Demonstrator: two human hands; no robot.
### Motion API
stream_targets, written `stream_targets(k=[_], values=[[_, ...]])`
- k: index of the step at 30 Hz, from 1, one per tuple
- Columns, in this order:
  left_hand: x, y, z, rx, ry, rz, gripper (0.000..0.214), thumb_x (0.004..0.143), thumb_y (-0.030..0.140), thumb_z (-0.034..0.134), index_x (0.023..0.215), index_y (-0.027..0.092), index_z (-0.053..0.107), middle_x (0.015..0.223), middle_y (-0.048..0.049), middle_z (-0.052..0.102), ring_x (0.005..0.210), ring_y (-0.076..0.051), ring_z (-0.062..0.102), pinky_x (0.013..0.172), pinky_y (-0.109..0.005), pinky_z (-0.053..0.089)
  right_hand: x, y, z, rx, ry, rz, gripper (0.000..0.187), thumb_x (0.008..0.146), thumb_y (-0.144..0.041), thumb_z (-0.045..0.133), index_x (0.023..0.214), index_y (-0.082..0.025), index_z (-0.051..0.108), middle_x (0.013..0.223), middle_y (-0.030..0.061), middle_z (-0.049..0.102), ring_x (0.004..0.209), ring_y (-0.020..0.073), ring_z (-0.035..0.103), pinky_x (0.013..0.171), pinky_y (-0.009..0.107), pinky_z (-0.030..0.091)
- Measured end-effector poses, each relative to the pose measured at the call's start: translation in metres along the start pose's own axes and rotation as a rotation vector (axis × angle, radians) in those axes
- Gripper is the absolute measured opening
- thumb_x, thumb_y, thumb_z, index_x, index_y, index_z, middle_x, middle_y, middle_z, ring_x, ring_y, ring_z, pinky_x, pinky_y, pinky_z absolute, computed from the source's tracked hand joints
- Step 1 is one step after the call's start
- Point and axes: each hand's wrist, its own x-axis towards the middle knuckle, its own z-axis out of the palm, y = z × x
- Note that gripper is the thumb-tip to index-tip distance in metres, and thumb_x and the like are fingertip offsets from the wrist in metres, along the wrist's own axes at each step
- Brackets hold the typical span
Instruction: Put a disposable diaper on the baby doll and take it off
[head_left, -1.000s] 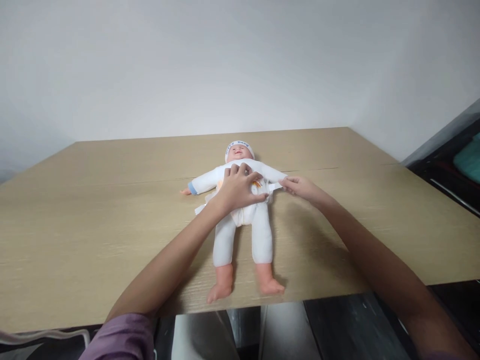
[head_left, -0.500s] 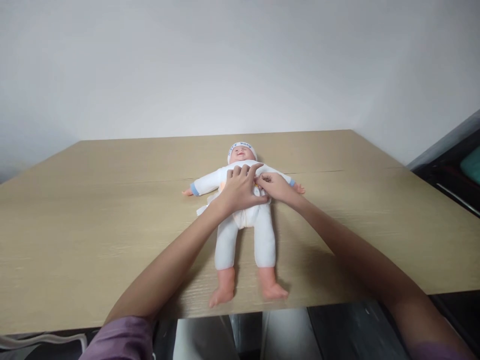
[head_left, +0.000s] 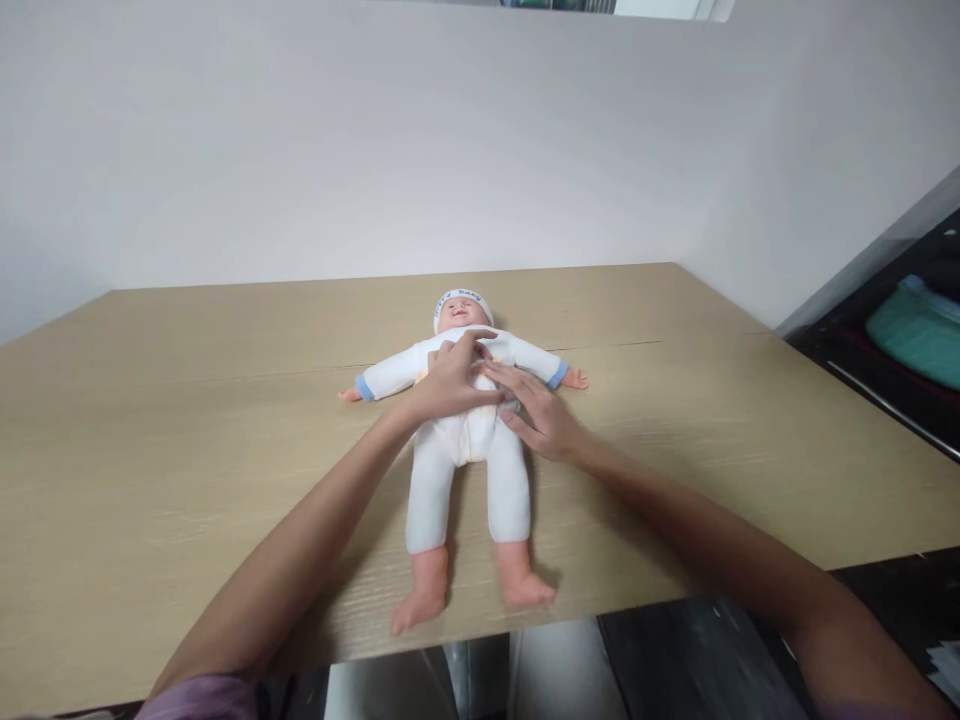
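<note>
A baby doll (head_left: 508, 490) in a white suit with blue cuffs and a white lettered cap lies on its back, feet toward me. Around its hips is a white diaper (head_left: 466, 442) with pale orange edging. My left hand (head_left: 452, 382) rests over the doll's belly at the diaper's top, thumb and fingers spread apart. From the right, my right hand (head_left: 546, 418) lies against the diaper's side, fingers stretched out and nearly flat. Both hands cover most of the diaper's waist, so its fastenings are hidden.
The doll lies on a wide wooden table (head_left: 187, 480), its feet close to the front edge. A pale wall (head_left: 375, 150) rises behind. On the right, a green item (head_left: 919, 330) sits on a dark surface beyond the table.
My right hand has gone from a pinch at the diaper's waist to stretched fingers lying on its side. My left hand stays spread on the belly. The view has shifted slightly.
</note>
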Motion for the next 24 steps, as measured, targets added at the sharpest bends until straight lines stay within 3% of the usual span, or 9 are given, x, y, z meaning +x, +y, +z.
stream_targets(k=[2, 4, 7, 10, 14, 18, 21, 24], values=[[-0.004, -0.009, -0.004, -0.232, 0.041, 0.026, 0.070, 0.092, 0.056, 0.081, 0.150, 0.027, 0.054, 0.141, -0.0116, 0.069, 0.123, -0.032, 0.065, 0.109, -0.053, 0.053, 0.001, 0.006, 0.001, 0.004, -0.018, -0.012, 0.062, 0.119, -0.045, 0.047, 0.179, -0.034, 0.036, 0.182, 0.0058, 0.046, 0.172, 0.0271, 0.038, 0.143, 0.057, 0.033], [-0.015, -0.022, -0.006, -0.376, 0.179, 0.042, 0.052, 0.101, 0.055, 0.072, 0.142, 0.025, 0.058, 0.141, -0.0120, 0.069, 0.116, -0.026, 0.068, 0.105, -0.047, 0.057, 0.001, 0.011, 0.002, 0.008, -0.027, -0.020, 0.062, 0.119, -0.046, 0.046, 0.180, -0.034, 0.035, 0.183, 0.0056, 0.044, 0.173, 0.0269, 0.037, 0.144, 0.057, 0.031], [-0.046, -0.050, -0.007, -0.330, 0.406, -0.002, 0.044, 0.102, 0.052, 0.074, 0.136, 0.026, 0.061, 0.138, -0.0095, 0.071, 0.120, -0.025, 0.069, 0.109, -0.044, 0.056, -0.002, 0.013, 0.001, 0.014, -0.036, -0.031, 0.063, 0.120, -0.045, 0.045, 0.181, -0.034, 0.034, 0.185, 0.0058, 0.040, 0.175, 0.0274, 0.034, 0.145, 0.058, 0.028], [-0.081, -0.082, -0.012, -0.235, 0.477, -0.139, 0.044, 0.100, 0.051, 0.074, 0.133, 0.026, 0.061, 0.132, -0.0081, 0.072, 0.109, -0.024, 0.069, 0.097, -0.041, 0.057, -0.003, 0.010, -0.002, -0.019, -0.034, -0.041, 0.063, 0.119, -0.043, 0.046, 0.180, -0.034, 0.034, 0.185, 0.0060, 0.041, 0.174, 0.0287, 0.034, 0.144, 0.060, 0.028], [-0.104, -0.106, -0.026, -0.046, 0.418, -0.253, 0.038, 0.102, 0.058, 0.067, 0.117, 0.023, 0.062, 0.118, -0.0082, 0.073, 0.095, -0.024, 0.066, 0.085, -0.039, 0.053, 0.007, -0.008, -0.006, -0.097, 0.045, -0.084, 0.056, 0.117, -0.037, 0.052, 0.172, -0.031, 0.046, 0.176, 0.0101, 0.054, 0.167, 0.0310, 0.047, 0.138, 0.059, 0.037], [-0.106, -0.103, -0.037, 0.206, 0.298, -0.300, 0.041, 0.102, 0.064, 0.063, 0.098, 0.024, 0.057, 0.099, -0.0098, 0.074, 0.094, -0.030, 0.066, 0.084, -0.041, 0.048, 0.037, -0.033, 0.001, -0.223, 0.172, -0.028, 0.029, 0.113, -0.034, 0.058, 0.137, -0.025, 0.071, 0.126, 0.0107, 0.081, 0.121, 0.0317, 0.074, 0.107, 0.051, 0.053], [-0.107, -0.098, -0.039, 0.286, 0.193, -0.313, 0.039, 0.097, 0.060, 0.069, 0.087, 0.026, 0.053, 0.090, -0.0104, 0.071, 0.090, -0.031, 0.063, 0.080, -0.041, 0.045, 0.067, -0.048, 0.014, -0.282, 0.141, 0.055, 0.018, 0.108, -0.032, 0.062, 0.117, -0.023, 0.074, 0.094, 0.0053, 0.077, 0.092, 0.0271, 0.072, 0.093, 0.045, 0.049], [-0.108, -0.097, -0.039, 0.251, 0.088, -0.340, 0.035, 0.090, 0.050, 0.073, 0.078, 0.025, 0.052, 0.085, -0.0097, 0.069, 0.081, -0.028, 0.060, 0.075, -0.039, 0.039, 0.094, -0.059, 0.027, -0.275, -0.003, 0.138, 0.012, 0.103, -0.031, 0.067, 0.107, -0.022, 0.073, 0.087, 0.0026, 0.071, 0.084, 0.0241, 0.067, 0.085, 0.040, 0.046]])
